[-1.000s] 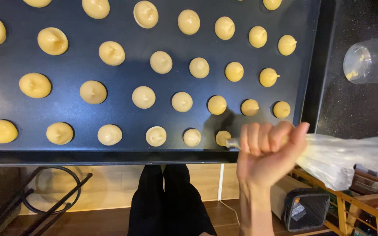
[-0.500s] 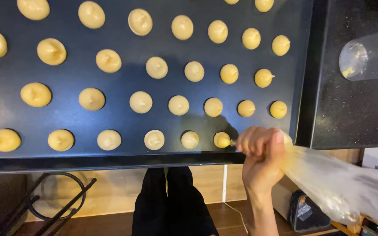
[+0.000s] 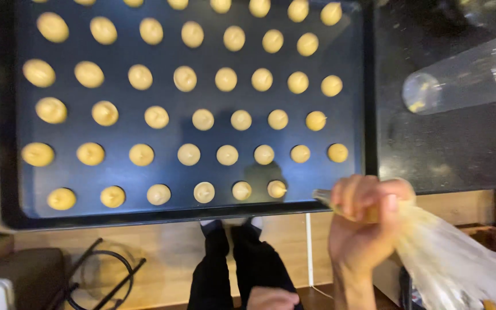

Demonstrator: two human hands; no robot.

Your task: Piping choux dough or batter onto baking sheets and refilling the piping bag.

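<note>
Gripping a clear piping bag in a tight fist, the right hand sits just off the near edge of the baking tray, knuckles up, forearm coming straight up from below. The bag's tip pokes out to the left of the fingers, pointing at the closest dough mound in the front row, near it but not touching as far as I can see. The bag's bulk trails off down and to the right of the fist. The left hand is low down by the dark trousers, only partly in frame, so I can't tell if it's open or closed. Beyond the fist, rows of pale yellow blobs cover the dark tray, and up to the right a clear plastic cup lies on the black counter.
</note>
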